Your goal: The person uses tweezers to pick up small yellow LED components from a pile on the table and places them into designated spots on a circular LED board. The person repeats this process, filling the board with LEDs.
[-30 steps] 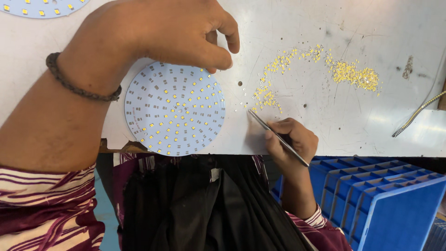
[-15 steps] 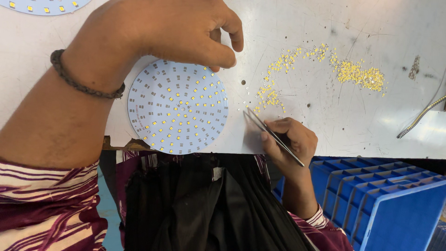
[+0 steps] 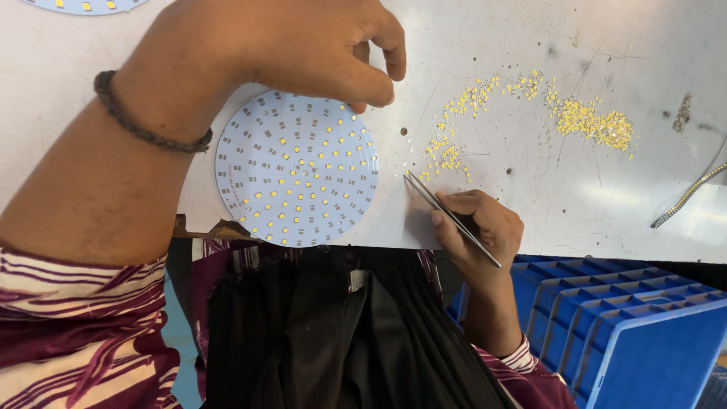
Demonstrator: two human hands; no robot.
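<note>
Fingers (image 3: 443, 220) of my right hand (image 3: 481, 231) pinch a pair of slim metal tweezers (image 3: 450, 217), which slant from the lower right up toward the middle of the frame, their closed tips resting just at the lower edge of a scatter of tiny yellow chips (image 3: 522, 113). Whether a chip sits between the tips I cannot tell; it is too small to see. My left hand (image 3: 303, 45) fills the upper left of the frame, its thumb and first fingers curled together and pressing on the upper right rim of the round board (image 3: 295, 168), holding it flat on the desk (image 3: 530, 45). That board is a pale white disc lying in the centre-left of the frame, its lower edge close to the desk's near edge. Its face is covered in rings of small grey pad pairs; many of the inner and right-hand positions carry small yellow squares, while a good part of the left and outer rings shows only bare grey pads. The loose chips run in a curved trail from just beside the tweezer tips up to a thicker heap in the upper right of the frame. A dark braided band (image 3: 144, 125) circles my left wrist. Blue plastic bins (image 3: 628, 326) sit below the desk at lower right, and part of a second disc (image 3: 83, 6) shows at the top left edge.
</note>
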